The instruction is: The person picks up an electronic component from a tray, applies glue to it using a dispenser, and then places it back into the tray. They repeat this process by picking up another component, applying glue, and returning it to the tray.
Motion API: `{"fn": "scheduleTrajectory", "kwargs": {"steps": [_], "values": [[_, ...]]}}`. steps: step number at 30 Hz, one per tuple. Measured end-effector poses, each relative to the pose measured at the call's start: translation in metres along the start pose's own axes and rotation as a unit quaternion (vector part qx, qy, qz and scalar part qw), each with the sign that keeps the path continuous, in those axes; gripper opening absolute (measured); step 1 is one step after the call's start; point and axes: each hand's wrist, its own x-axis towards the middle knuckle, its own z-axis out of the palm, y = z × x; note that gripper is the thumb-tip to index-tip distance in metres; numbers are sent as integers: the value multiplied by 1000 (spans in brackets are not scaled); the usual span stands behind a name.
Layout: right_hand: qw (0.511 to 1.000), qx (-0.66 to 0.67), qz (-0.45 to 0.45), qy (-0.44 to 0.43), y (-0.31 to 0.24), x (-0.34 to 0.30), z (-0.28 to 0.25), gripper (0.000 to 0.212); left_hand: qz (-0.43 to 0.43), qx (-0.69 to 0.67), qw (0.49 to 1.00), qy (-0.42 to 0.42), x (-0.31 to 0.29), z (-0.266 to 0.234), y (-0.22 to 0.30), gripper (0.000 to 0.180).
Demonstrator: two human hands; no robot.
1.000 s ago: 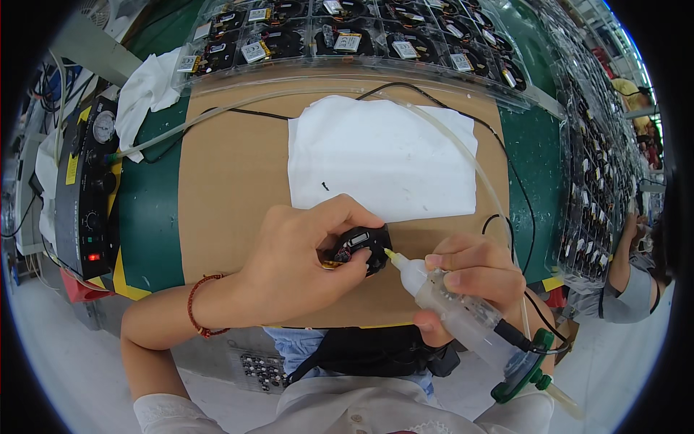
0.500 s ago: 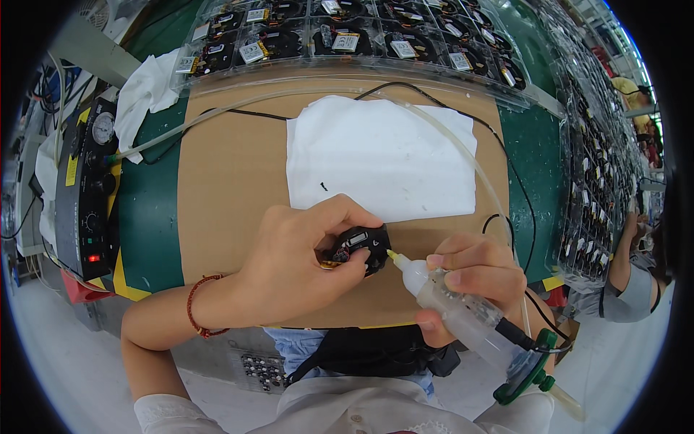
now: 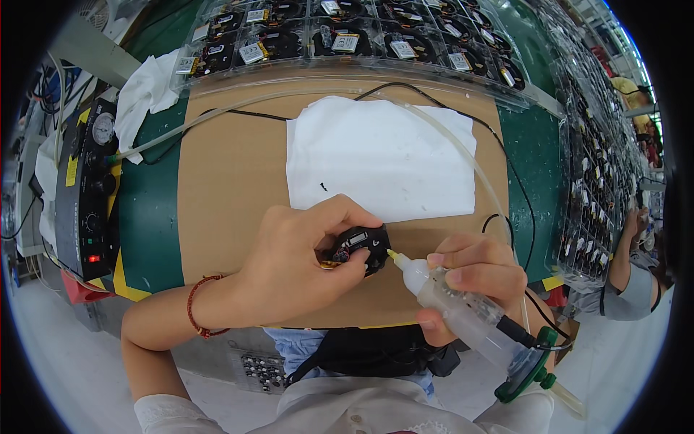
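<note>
My left hand grips a small round black device between thumb and fingers, just above the brown board. A red cord bracelet circles that wrist. My right hand holds a clear syringe-shaped dispenser with a white nozzle. Its yellowish tip touches the right edge of the black device. A black cable and a clear hose leave the dispenser's rear end near a green fitting.
A white cloth lies on the board beyond my hands. Clear trays of small electronic parts line the far and right edges. A black control box with a gauge stands at left. Another person's arm shows at right.
</note>
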Motion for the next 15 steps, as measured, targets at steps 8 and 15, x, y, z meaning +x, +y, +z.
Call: {"fn": "scheduleTrajectory", "kwargs": {"steps": [8,15], "values": [[1000,-2,-6,13,1,0,2,45,9,1,1000,2,0,0,-2,21],[1000,-3,-3,1,-1,0,0,46,6,1,1000,4,-1,2,-2,20]]}}
